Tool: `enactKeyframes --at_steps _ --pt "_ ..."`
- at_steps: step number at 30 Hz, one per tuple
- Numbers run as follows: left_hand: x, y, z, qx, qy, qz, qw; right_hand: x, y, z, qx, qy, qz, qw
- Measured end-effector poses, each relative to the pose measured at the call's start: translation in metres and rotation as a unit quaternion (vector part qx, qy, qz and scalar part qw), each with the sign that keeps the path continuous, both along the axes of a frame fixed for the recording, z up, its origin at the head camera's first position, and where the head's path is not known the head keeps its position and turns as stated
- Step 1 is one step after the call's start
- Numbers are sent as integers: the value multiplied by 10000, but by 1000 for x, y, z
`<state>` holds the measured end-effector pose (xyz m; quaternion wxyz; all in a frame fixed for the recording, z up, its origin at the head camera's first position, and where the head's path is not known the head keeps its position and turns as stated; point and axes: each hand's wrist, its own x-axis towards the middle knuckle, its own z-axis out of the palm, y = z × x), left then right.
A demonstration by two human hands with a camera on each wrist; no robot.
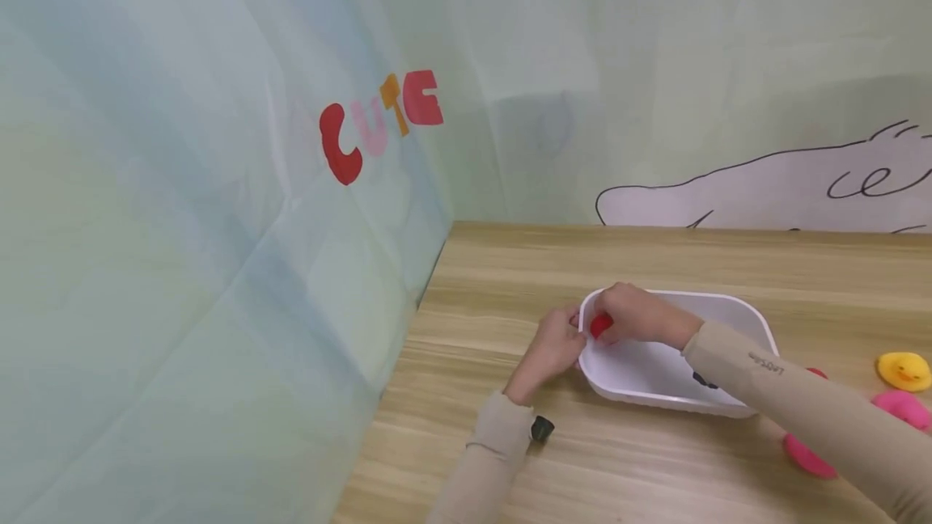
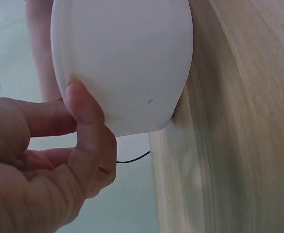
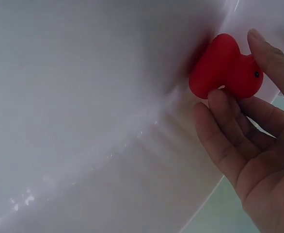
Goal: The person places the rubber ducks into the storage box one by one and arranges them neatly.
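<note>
A white plastic basin (image 1: 655, 366) stands on the wooden table. My left hand (image 1: 549, 346) pinches its left end at the rim; the left wrist view shows the thumb (image 2: 86, 104) against the outer wall. Inside the basin, at that same end, my right hand (image 1: 641, 314) holds a small red rubber duck (image 3: 217, 68). Thumb and fingers (image 3: 219, 131) lie on either side of the duck, close to the basin's inner wall. In the head view the hand hides part of the duck (image 1: 600, 325).
A yellow rubber duck (image 1: 904, 370) and pink toys (image 1: 903, 407) lie right of the basin, partly behind my right sleeve (image 1: 794, 403). Printed fabric (image 1: 291, 265) hangs along the table's left and back edges. A small black device (image 1: 542, 428) sits at my left cuff.
</note>
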<state>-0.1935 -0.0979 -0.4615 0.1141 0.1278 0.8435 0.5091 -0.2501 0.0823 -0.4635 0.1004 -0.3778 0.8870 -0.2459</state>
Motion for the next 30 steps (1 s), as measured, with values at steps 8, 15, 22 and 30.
enactKeyframes --at_steps 8,15,22,30 --pt "-2 2 1 -43 115 -37 9999 4 4 1 78 510 90 9986" --pt "-1 2 0 -117 -19 22 9999 3 11 12 -47 135 -97 9999" --pt "-1 4 -1 -83 1 69 9999 12 32 33 -483 -391 -699 9956" --pt "0 6 -1 -226 285 117 9993 25 58 48 -1073 -358 -922 9893"
